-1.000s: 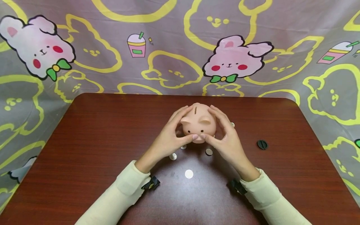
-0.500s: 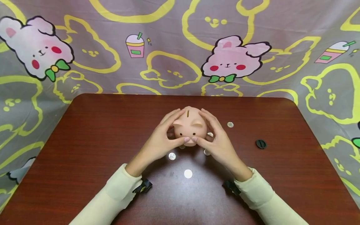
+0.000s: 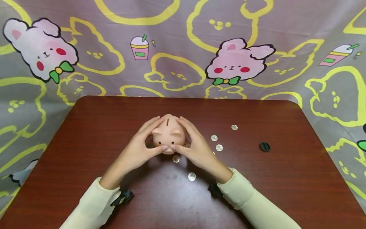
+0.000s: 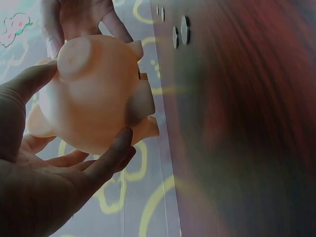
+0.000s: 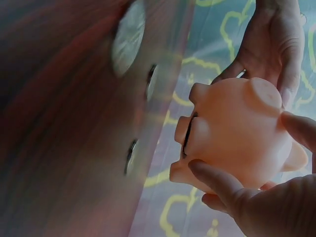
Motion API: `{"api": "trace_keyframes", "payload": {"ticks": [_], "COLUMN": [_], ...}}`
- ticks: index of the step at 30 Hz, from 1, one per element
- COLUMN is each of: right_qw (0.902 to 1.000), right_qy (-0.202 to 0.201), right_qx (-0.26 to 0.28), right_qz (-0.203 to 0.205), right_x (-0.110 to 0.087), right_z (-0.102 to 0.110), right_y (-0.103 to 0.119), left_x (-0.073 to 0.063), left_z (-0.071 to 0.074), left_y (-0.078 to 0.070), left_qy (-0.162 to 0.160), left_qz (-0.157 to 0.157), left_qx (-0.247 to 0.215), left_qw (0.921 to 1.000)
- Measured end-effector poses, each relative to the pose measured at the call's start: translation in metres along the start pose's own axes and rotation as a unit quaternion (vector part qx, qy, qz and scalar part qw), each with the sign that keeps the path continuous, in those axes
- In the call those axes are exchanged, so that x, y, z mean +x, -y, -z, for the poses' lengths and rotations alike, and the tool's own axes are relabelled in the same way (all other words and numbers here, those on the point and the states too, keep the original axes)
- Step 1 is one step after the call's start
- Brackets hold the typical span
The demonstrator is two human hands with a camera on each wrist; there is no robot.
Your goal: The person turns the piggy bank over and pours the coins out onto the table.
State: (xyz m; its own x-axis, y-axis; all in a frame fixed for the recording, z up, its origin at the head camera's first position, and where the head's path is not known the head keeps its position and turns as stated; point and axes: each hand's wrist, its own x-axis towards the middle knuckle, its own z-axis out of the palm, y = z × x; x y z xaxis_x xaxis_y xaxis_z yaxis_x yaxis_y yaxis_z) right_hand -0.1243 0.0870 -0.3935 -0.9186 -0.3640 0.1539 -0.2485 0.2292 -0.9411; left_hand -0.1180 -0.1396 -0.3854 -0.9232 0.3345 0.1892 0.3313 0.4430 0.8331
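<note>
A pink piggy bank (image 3: 166,129) is held between both hands, its face toward me and the coin slot uppermost. My left hand (image 3: 137,148) grips its left side, and my right hand (image 3: 198,149) the opposite side. Both thumbs meet at the snout, while the other fingers curve around the body. In the wrist views the piggy bank (image 5: 237,128) hangs over the tabletop with its feet apart from the wood. A dark rim shows on its underside in the right wrist view. One silver coin (image 3: 175,159) lies just in front of the snout; another coin (image 3: 192,176) is nearer me.
Several more coins lie right of the hands, among them a coin (image 3: 219,147) by the right hand and a farther coin (image 3: 234,127). A round black plug (image 3: 264,146) rests on the brown table (image 3: 274,190) farther right. Behind hangs a patterned curtain (image 3: 177,41).
Both hands have carried the piggy bank to the left and slightly toward me. Coins formerly covered by the right hand now show on its right. The plug stays in place.
</note>
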Motion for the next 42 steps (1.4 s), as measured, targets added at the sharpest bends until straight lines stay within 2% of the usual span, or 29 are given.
{"api": "trace_keyframes", "payload": {"ticks": [6,12,15,20,25,38,42], "right_qw": [0.9987,0.9909,0.988,0.9845,0.9829,0.9828,0.9834], "right_qy": [0.016,0.039,0.056,0.068,0.072,0.092,0.096], "right_qx": [-0.049,-0.128,-0.144,-0.16,-0.165,-0.156,-0.149], "right_qz": [-0.003,0.002,-0.007,-0.024,-0.038,-0.035,-0.041], "right_x": [0.007,0.017,0.023,0.036,0.046,0.066,0.07], "right_z": [-0.019,-0.037,-0.045,-0.053,-0.057,-0.058,-0.058], "right_y": [0.006,0.011,0.012,0.013,0.015,0.009,0.009], "left_x": [-0.015,-0.027,-0.029,-0.027,-0.021,-0.01,-0.007], "left_z": [0.015,0.03,0.035,0.041,0.044,0.056,0.057], "left_y": [0.009,0.019,0.027,0.038,0.043,0.059,0.06], "left_qy": [-0.005,-0.001,-0.001,-0.01,-0.01,-0.005,-0.008], "left_qz": [0.01,0.015,0.016,0.015,0.012,0.007,0.014], "left_qx": [0.015,0.024,0.04,0.048,0.031,-0.003,0.004], "left_qw": [0.9998,0.9996,0.9991,0.9987,0.9994,1.0,0.9999]}}
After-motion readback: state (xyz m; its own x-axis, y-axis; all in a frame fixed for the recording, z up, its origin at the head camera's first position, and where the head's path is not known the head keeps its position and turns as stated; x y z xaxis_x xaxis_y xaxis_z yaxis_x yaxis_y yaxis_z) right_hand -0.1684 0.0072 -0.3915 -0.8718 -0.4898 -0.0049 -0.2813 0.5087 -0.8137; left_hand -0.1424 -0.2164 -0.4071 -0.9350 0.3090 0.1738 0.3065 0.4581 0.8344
